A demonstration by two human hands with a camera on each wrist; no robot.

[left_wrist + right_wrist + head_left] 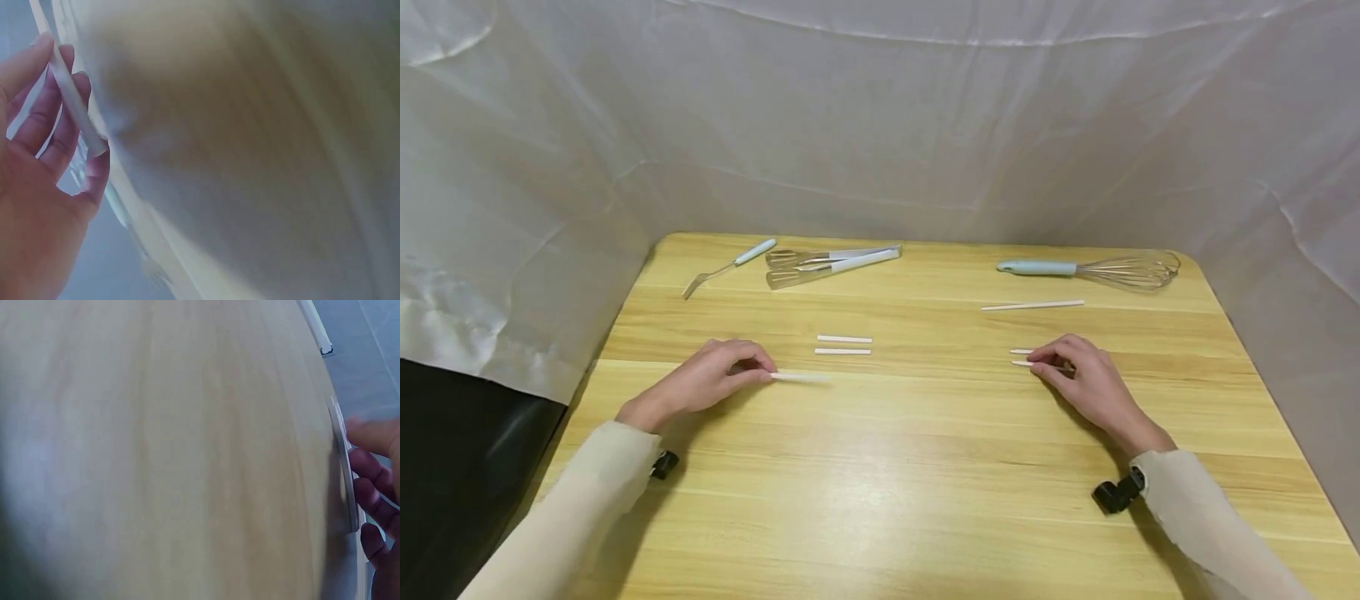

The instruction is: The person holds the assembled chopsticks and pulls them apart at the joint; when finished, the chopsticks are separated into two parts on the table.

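My left hand (715, 375) pinches a white chopstick (74, 97) between thumb and fingers; in the head view its free end points right, over the table. Two shorter-looking white sticks (842, 352) lie parallel just beyond that hand. On the other side, the right hand (1086, 375) has thumb and fingertips closed around a white chopstick (347, 469) low at the tabletop. Its tapered tip shows left of the fingers in the head view. Right behind it lies another chopstick (1019, 351), mostly covered by the hand. A further chopstick (1033, 306) lies farther back.
Along the table's (865, 500) back edge are a fork (730, 268) with a pale blue handle, metal tongs (835, 265) with white handles, and a whisk (1090, 270) with a pale blue handle. Grey cloth (925, 125) hangs behind and at the sides.
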